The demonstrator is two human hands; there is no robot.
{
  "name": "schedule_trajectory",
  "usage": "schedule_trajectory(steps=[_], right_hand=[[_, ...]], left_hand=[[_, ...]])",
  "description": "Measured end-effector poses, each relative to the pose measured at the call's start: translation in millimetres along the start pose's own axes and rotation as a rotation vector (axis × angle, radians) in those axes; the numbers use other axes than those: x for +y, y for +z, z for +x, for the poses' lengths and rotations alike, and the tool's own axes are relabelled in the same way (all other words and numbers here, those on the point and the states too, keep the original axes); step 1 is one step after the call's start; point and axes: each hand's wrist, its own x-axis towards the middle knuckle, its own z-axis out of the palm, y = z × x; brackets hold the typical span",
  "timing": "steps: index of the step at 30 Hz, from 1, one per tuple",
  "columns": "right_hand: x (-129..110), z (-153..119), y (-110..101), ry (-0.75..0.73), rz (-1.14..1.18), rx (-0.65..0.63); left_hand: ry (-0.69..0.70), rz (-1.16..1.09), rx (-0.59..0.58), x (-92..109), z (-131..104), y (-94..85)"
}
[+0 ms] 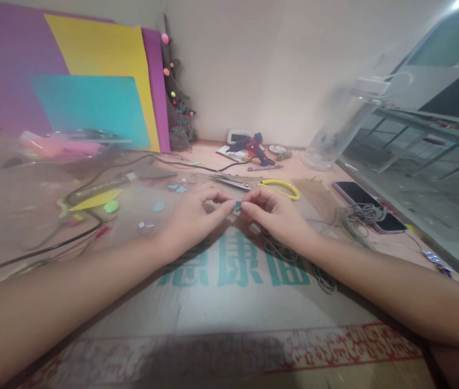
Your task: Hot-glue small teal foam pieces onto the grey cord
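My left hand (200,213) and my right hand (273,213) meet above the middle of the table, thumbs and fingertips pinched together. Between them is a small teal piece (238,206), gripped from both sides and mostly covered by the fingers; its exact shape cannot be made out. Just behind the hands lies a pair of scissors with yellow handles (284,188). Light blue flower-like cutouts (178,188) and a pale blue piece (159,206) rest to the left of my left hand. Thin grey wire (280,248) runs beneath my right wrist.
A glue gun (253,147) with a red light sits at the back. Right are a clear plastic bottle (337,129), a phone (369,208) and coiled wire (363,216). Coloured sheets (91,108) lean at left, near a decorated branch (178,97). A black cord (42,249) crosses the left side.
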Motion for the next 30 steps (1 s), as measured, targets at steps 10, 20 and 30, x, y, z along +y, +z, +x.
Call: schedule_trajectory(steps=[10,20,30], right_hand=[[0.5,-0.1,-0.4,0.002,0.000,0.000],[-0.7,-0.5,0.2,-0.005,0.023,-0.013],[4.5,0.5,-0.6,-0.021,0.029,-0.060]], left_hand=[[-0.021,-0.011,-0.015,0.9,0.2,0.3],[-0.031,-0.015,-0.035,1.5,0.4,0.2],[-0.039,0.005,-0.004,3.0,-0.4,-0.8]])
